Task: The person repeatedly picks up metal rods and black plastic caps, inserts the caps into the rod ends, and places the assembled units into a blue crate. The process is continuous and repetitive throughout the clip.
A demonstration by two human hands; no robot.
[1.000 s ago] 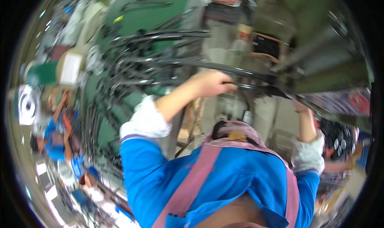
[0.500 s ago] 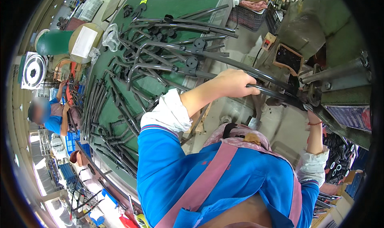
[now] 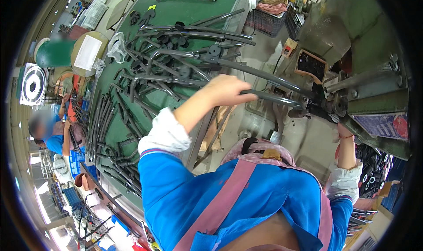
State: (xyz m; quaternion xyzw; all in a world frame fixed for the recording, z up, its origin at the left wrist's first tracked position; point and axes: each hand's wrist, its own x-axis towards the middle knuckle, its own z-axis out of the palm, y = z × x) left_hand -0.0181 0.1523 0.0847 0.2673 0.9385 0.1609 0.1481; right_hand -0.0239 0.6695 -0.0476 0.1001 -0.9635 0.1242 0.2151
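Note:
A black tubular metal frame (image 3: 273, 99) with two long bars runs from the bench to the machine (image 3: 374, 99) on the right. My left hand (image 3: 227, 90) is closed around its nearer bar, thumb and fingers wrapped over the tube. Round black joints (image 3: 214, 52) sit on the bars at the bench side. The bars' right ends go into the machine's dark fixture (image 3: 337, 105). My right hand (image 3: 345, 131) is just below that fixture, beside the bar ends; the machine hides most of its fingers, so I cannot make out what they hold.
A green-topped bench (image 3: 176, 6) on the left carries several black tubes (image 3: 103, 123) and a clear plastic bag (image 3: 116, 47). Behind the frame are a wooden tray of small dark parts (image 3: 311, 66) and a black crate (image 3: 266, 22). Another person (image 3: 57, 132) works at far left.
My left hand has slid left along the nearer bar, away from the machine. My right hand stays by the fixture. The whole view has shifted slightly.

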